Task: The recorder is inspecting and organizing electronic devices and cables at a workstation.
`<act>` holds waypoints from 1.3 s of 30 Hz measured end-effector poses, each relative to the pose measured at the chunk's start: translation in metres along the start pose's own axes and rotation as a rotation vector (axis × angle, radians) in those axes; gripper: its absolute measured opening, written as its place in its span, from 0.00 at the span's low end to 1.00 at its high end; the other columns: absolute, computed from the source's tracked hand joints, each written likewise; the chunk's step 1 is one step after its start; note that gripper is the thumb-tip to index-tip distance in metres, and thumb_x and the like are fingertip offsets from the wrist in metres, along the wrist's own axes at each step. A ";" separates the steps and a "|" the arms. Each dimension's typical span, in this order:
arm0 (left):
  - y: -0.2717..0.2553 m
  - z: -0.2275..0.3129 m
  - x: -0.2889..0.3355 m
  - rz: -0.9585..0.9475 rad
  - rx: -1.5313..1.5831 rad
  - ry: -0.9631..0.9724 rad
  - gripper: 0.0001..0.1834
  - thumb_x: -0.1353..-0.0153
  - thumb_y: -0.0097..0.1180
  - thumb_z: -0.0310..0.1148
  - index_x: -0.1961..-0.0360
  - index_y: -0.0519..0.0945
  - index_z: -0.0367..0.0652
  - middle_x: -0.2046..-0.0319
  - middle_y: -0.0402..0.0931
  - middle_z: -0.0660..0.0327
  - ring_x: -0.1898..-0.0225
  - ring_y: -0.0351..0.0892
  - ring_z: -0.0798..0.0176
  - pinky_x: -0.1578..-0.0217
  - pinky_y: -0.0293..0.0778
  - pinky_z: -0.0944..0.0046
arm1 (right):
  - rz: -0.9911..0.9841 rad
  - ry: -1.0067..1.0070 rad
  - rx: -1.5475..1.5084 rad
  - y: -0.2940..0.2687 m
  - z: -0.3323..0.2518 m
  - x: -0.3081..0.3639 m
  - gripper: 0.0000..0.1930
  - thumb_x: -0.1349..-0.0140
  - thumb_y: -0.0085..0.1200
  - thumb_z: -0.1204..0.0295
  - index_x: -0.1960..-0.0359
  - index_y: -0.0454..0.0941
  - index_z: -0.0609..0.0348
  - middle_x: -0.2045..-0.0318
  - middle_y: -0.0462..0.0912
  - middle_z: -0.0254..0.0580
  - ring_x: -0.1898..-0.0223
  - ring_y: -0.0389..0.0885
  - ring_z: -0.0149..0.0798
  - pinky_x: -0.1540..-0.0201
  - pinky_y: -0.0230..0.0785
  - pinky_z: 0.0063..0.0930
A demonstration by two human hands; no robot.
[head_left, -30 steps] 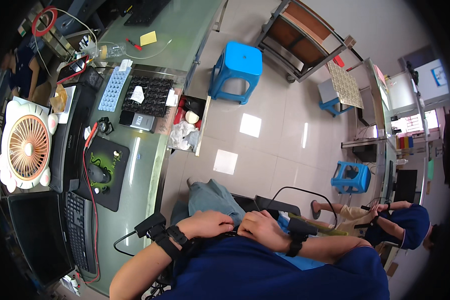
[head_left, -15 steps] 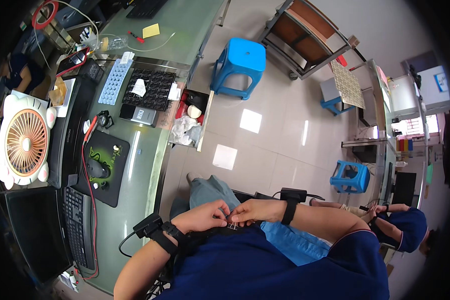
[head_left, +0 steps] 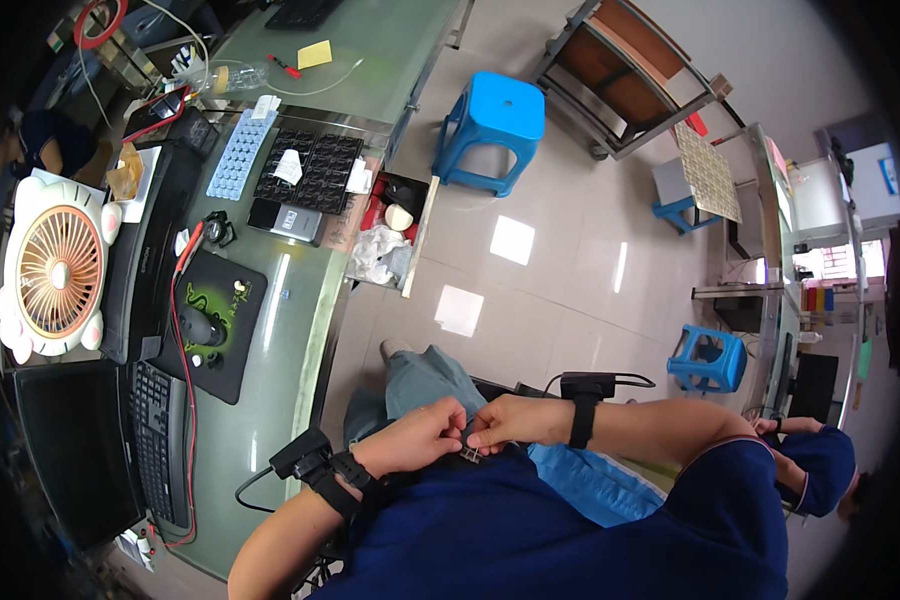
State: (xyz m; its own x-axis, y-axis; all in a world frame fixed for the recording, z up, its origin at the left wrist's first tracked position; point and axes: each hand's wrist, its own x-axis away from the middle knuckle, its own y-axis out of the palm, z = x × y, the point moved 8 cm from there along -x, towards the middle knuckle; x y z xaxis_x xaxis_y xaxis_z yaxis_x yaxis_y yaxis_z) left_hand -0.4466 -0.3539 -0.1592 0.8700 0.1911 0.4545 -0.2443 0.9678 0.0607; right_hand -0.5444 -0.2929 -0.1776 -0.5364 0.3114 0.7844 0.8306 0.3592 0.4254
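1. A small metallic piece (head_left: 470, 455) is seen at the waist, against the dark blue shirt (head_left: 550, 530).
2. It lies right at the right hand's (head_left: 512, 420) bunched fingertips; whether it is pinched cannot be told.
3. The left hand (head_left: 425, 435) is held just beside, fingers curled, grip hidden.
4. Fine two-handed fingering seems under way; steady fingertip control is called for.

The small clip (head_left: 471, 455) looks metallic, the shirt (head_left: 560, 540) matt cloth (the floor (head_left: 570, 300) glossy).
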 end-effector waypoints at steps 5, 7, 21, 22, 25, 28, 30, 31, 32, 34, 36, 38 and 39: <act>0.000 0.010 0.004 0.114 -0.144 0.072 0.13 0.42 0.57 0.26 0.59 0.69 0.39 0.63 0.76 0.55 0.57 0.76 0.58 0.55 0.70 0.61 | 0.043 0.007 0.121 0.003 -0.010 0.015 0.19 0.39 0.61 0.60 0.59 0.76 0.65 0.67 0.79 0.34 0.64 0.75 0.25 0.60 0.68 0.19; -0.003 0.015 0.008 0.125 -0.189 0.069 0.14 0.42 0.58 0.27 0.57 0.70 0.39 0.60 0.76 0.54 0.55 0.75 0.56 0.53 0.70 0.59 | 0.024 -0.072 0.244 -0.002 -0.012 0.019 0.20 0.38 0.59 0.61 0.55 0.75 0.67 0.66 0.79 0.34 0.63 0.75 0.25 0.58 0.68 0.21; -0.051 0.018 0.072 0.513 -0.099 -0.035 0.09 0.41 0.55 0.27 0.59 0.76 0.40 0.60 0.76 0.57 0.54 0.73 0.52 0.51 0.68 0.59 | -0.107 -0.027 0.282 -0.016 -0.003 0.005 0.20 0.36 0.54 0.52 0.61 0.80 0.60 0.71 0.76 0.29 0.67 0.70 0.23 0.66 0.63 0.19; -0.051 0.017 0.073 0.520 -0.099 -0.027 0.09 0.41 0.55 0.27 0.59 0.76 0.40 0.61 0.77 0.57 0.54 0.73 0.52 0.52 0.68 0.59 | -0.111 -0.026 0.285 -0.018 -0.002 0.003 0.20 0.36 0.54 0.52 0.61 0.80 0.60 0.71 0.76 0.29 0.67 0.70 0.23 0.66 0.63 0.19; -0.050 0.017 0.074 0.531 -0.093 -0.023 0.08 0.41 0.55 0.27 0.60 0.76 0.39 0.61 0.77 0.57 0.55 0.74 0.52 0.52 0.68 0.59 | -0.140 0.002 0.232 -0.020 0.002 0.000 0.19 0.37 0.55 0.53 0.61 0.80 0.58 0.73 0.74 0.27 0.68 0.69 0.23 0.66 0.62 0.18; -0.047 0.010 0.073 0.535 -0.092 -0.002 0.09 0.41 0.55 0.28 0.58 0.77 0.41 0.61 0.77 0.59 0.56 0.74 0.56 0.54 0.68 0.62 | -0.135 0.033 0.221 -0.022 0.002 0.000 0.19 0.36 0.55 0.53 0.62 0.80 0.58 0.73 0.73 0.27 0.69 0.69 0.23 0.65 0.63 0.18; -0.046 0.010 0.073 0.537 -0.097 0.025 0.10 0.40 0.56 0.29 0.57 0.77 0.43 0.60 0.76 0.62 0.57 0.74 0.60 0.57 0.68 0.65 | -0.152 0.050 0.199 -0.023 0.006 -0.003 0.19 0.36 0.55 0.52 0.64 0.79 0.58 0.73 0.73 0.26 0.69 0.69 0.23 0.65 0.63 0.17; -0.043 0.011 0.070 0.495 -0.122 0.016 0.10 0.41 0.57 0.29 0.58 0.78 0.44 0.60 0.77 0.62 0.56 0.74 0.59 0.56 0.68 0.64 | -0.153 0.051 0.200 -0.023 0.006 -0.004 0.19 0.36 0.55 0.52 0.64 0.79 0.58 0.73 0.73 0.26 0.69 0.69 0.23 0.65 0.63 0.17; -0.040 0.011 0.067 0.453 -0.147 0.006 0.09 0.42 0.58 0.30 0.59 0.78 0.44 0.60 0.77 0.61 0.55 0.75 0.58 0.55 0.69 0.63 | -0.149 0.048 0.190 -0.023 0.006 -0.004 0.19 0.37 0.55 0.52 0.65 0.79 0.58 0.73 0.73 0.26 0.69 0.69 0.23 0.66 0.63 0.17; -0.030 0.018 0.056 0.387 -0.255 0.079 0.09 0.42 0.59 0.32 0.60 0.79 0.45 0.60 0.77 0.62 0.55 0.75 0.57 0.53 0.69 0.61 | -0.146 0.046 0.181 -0.023 0.009 -0.006 0.19 0.37 0.55 0.53 0.66 0.79 0.58 0.74 0.74 0.27 0.69 0.70 0.23 0.66 0.64 0.17; -0.014 0.027 0.043 0.288 -0.410 0.103 0.07 0.43 0.59 0.37 0.64 0.81 0.50 0.60 0.76 0.65 0.55 0.74 0.57 0.49 0.66 0.56 | -0.124 -0.011 0.203 -0.023 0.008 -0.009 0.19 0.37 0.55 0.53 0.66 0.79 0.60 0.74 0.75 0.28 0.69 0.71 0.24 0.67 0.65 0.18; -0.007 0.030 0.034 0.265 -0.529 0.080 0.07 0.43 0.59 0.38 0.64 0.81 0.51 0.61 0.76 0.66 0.55 0.74 0.59 0.47 0.64 0.55 | -0.118 -0.022 0.240 -0.021 0.005 -0.011 0.19 0.37 0.56 0.53 0.65 0.79 0.60 0.74 0.75 0.29 0.70 0.72 0.24 0.66 0.65 0.19; -0.002 0.029 0.030 0.234 -0.646 0.064 0.07 0.42 0.58 0.39 0.64 0.81 0.53 0.62 0.75 0.68 0.55 0.74 0.60 0.46 0.62 0.55 | -0.102 -0.032 0.271 -0.021 0.003 -0.011 0.19 0.37 0.56 0.54 0.65 0.80 0.61 0.74 0.76 0.29 0.70 0.72 0.24 0.66 0.65 0.19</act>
State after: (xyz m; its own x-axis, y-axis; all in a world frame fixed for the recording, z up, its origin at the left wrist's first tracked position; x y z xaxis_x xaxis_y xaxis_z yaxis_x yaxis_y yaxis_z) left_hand -0.4323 -0.3553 -0.1196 0.8539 0.3969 0.3366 -0.1416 0.7996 -0.5836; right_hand -0.5561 -0.3009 -0.1962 -0.6234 0.2871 0.7273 0.7040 0.6109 0.3623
